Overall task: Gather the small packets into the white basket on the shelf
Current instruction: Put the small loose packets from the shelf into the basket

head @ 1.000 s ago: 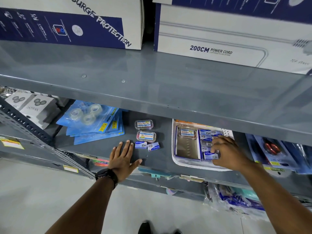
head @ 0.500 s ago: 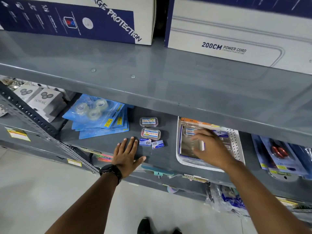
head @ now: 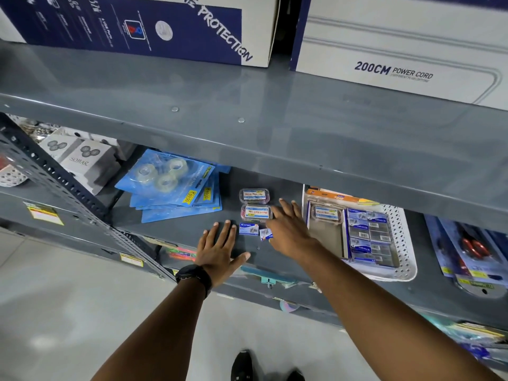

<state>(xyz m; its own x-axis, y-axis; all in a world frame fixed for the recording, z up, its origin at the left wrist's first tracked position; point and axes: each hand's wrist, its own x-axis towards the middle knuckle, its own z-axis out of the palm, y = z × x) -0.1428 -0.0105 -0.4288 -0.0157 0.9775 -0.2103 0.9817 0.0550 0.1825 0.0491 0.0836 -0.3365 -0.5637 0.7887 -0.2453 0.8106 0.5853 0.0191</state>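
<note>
blue-printed small paper packets (head: 248, 228) lie loose, so the empty, spread right hand (head: 288, 229) reaches while the flat left hand (head: 218, 251) braces on the grey metal shelf (head: 176, 229).

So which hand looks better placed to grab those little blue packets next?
The right hand: its open fingers already reach over the two small blue packets, with the white basket on its side. The left hand lies flat on the shelf.

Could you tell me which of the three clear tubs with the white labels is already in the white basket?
The clear tub at the white basket's back left corner; the other two sit stacked front-to-back on the open shelf, left of the right hand.
</note>
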